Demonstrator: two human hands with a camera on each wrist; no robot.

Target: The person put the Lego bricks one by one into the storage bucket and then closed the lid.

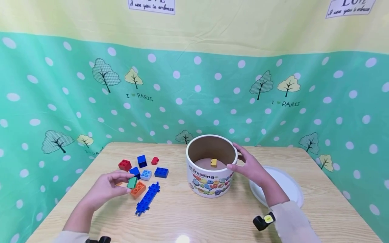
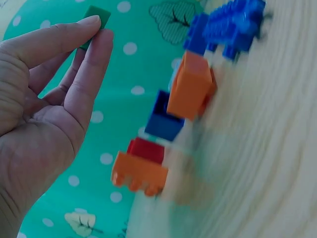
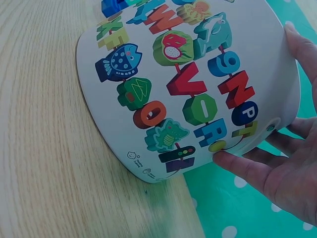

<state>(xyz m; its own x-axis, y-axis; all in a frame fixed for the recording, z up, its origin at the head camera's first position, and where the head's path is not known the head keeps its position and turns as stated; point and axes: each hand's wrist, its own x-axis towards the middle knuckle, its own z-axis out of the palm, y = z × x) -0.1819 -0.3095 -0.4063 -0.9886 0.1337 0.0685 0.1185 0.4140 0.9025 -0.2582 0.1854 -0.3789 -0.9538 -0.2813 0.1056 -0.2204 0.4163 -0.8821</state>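
Thumb and fingertips of my left hand [image 1: 106,188] pinch a small green toy brick [image 1: 132,182], lifted over the loose bricks. Under and beside it are an orange brick [image 1: 138,190], a light blue brick [image 1: 146,174] and a long blue base piece [image 1: 148,198]. The left wrist view shows the green brick [image 2: 97,16] at the fingertips. My right hand [image 1: 250,168] grips the right side of a white letter-printed bucket [image 1: 209,184], thumb at the front and fingers spread toward the back near its handle. Inside the open bucket lies a yellow brick [image 1: 214,163].
Behind the left hand lie a red brick [image 1: 124,164], a blue brick [image 1: 141,161], a small red piece [image 1: 155,160] and another blue brick [image 1: 161,172]. A round white lid [image 1: 284,185] lies right of the bucket, partly under the right forearm. A green curtain [image 1: 197,114] hangs behind the table.
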